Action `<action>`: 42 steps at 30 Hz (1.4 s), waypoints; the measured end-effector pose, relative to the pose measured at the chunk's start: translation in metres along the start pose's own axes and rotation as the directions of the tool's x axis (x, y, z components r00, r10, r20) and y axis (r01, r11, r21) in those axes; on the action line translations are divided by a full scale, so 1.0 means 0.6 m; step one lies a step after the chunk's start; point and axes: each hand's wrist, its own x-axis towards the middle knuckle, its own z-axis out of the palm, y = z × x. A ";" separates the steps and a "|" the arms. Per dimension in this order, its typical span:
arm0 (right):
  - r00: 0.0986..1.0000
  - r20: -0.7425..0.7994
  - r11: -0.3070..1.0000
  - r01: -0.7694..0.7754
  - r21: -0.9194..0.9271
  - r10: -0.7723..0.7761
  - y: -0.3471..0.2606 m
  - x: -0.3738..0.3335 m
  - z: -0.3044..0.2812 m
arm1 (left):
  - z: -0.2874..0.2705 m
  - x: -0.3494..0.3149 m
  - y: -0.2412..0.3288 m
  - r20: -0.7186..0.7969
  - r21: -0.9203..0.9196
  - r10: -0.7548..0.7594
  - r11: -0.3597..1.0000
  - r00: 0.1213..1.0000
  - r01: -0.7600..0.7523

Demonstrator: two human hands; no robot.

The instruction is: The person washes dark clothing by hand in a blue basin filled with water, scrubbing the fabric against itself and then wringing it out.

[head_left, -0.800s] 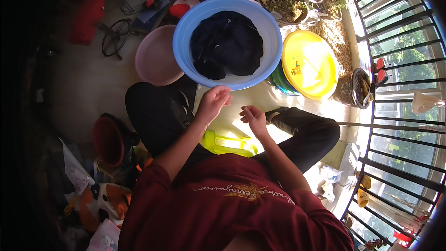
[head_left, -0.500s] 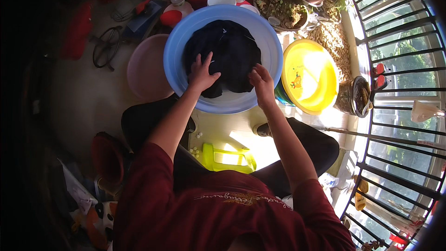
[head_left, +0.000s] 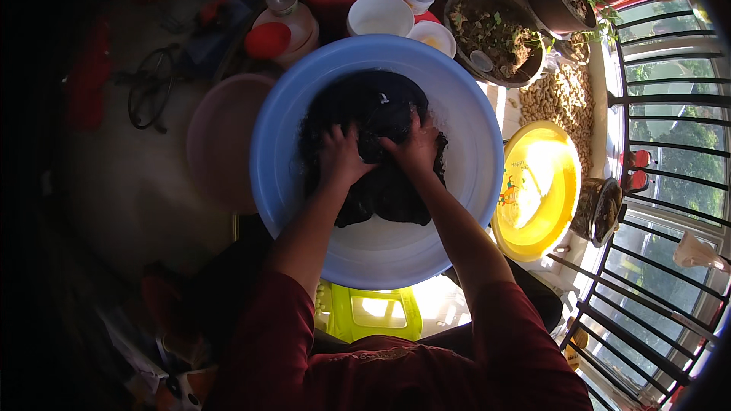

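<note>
A large dark garment (head_left: 381, 202), black or navy, lies wet and bunched in a round light-blue basin (head_left: 263, 148). My left hand (head_left: 343, 158) presses on the left part of the cloth with its fingers spread. Across from it, my right hand (head_left: 415, 151) pushes into the cloth's right part, fingers also apart, the tips partly sunk in the folds. Both thumbs point inward over a raised fold between the hands. A small white mark (head_left: 384, 97) shows on the cloth beyond them. Some water appears around the garment's edges.
A yellow basin (head_left: 563, 217) stands at the right, a pink basin (head_left: 221, 137) at the left. Below the blue basin is a yellow-green plastic stool (head_left: 411, 312). White bowls (head_left: 381, 14) and a planter (head_left: 495, 38) crowd the far side. Black railings (head_left: 670, 99) line the window.
Both hands have come down onto the garment and closer together; my right hand was pinched at its right edge before. The view has tilted, so the basin sits lower and larger.
</note>
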 end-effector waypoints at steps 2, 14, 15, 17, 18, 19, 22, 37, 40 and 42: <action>0.995 0.080 0.998 -0.052 -0.019 0.053 0.016 0.018 0.008 | 0.017 0.020 -0.003 0.040 -0.008 -0.004 1.000 0.999 0.004; 0.955 0.239 0.982 0.148 0.121 -0.174 -0.077 -0.020 -0.150 | -0.010 0.061 -0.067 0.330 -0.942 -0.098 0.021 0.939 0.334; 0.935 0.237 0.964 0.252 0.080 -0.264 -0.081 -0.049 -0.163 | -0.029 0.046 -0.059 0.365 -0.926 -0.184 -0.170 0.913 0.336; 0.858 0.251 0.886 0.463 0.001 -0.449 -0.093 -0.099 -0.178 | -0.041 0.050 -0.053 0.273 -0.961 -0.258 -0.121 0.927 0.249; 0.827 0.223 0.852 0.522 0.038 -0.517 -0.091 -0.120 -0.180 | -0.046 0.049 -0.044 0.232 -0.972 -0.288 -0.094 0.929 0.213; 0.790 0.192 0.811 0.580 0.074 -0.582 -0.088 -0.140 -0.180 | -0.050 0.042 -0.034 0.055 -0.955 -0.327 0.257 0.944 0.145; 0.727 0.226 0.759 0.640 0.119 -0.649 -0.088 -0.186 -0.195 | -0.070 0.012 -0.006 -0.306 -0.432 -0.111 0.901 0.946 -0.034; 0.967 0.141 0.969 -0.188 -0.160 0.211 -0.039 -0.081 0.001 | 0.023 -0.023 -0.012 -0.030 -0.049 -0.025 0.999 0.999 0.023; 0.976 0.078 0.922 -0.162 -0.352 0.201 -0.022 -0.034 0.043 | 0.011 0.027 -0.003 0.030 -0.068 -0.101 0.992 0.994 0.103; 0.971 0.188 0.975 -0.113 -0.193 0.150 -0.014 0.007 0.049 | 0.017 0.049 -0.014 0.048 -0.049 -0.060 0.997 0.997 0.063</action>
